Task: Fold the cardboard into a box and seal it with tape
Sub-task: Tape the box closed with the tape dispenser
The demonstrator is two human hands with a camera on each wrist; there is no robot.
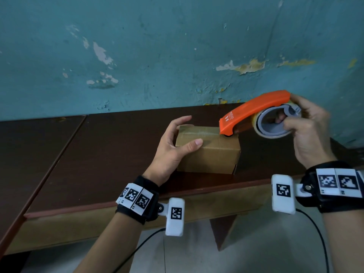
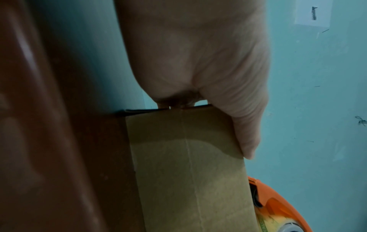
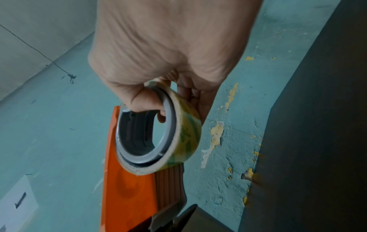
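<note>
A closed cardboard box [image 1: 208, 154] sits on the dark brown table [image 1: 110, 154], a strip of clear tape running along its top seam. My left hand [image 1: 189, 131] holds the box's left end, thumb [image 2: 246, 133] on the near top edge and fingers arched over the far side. My right hand [image 1: 285, 123] grips an orange tape dispenser [image 1: 254, 111] by its roll of clear tape [image 1: 273, 123], with fingers through the grey core [image 3: 139, 135]. The dispenser's nose touches the box's top right edge. The left wrist view shows the box's side [image 2: 188, 172] and the dispenser [image 2: 278, 208] beyond it.
A teal wall [image 1: 177, 56] with peeling paint rises right behind the table. A second dark table [image 1: 29, 154] adjoins on the left. The table's front edge [image 1: 137, 201] runs just ahead of my wrists, and black cables [image 1: 141, 245] hang below it.
</note>
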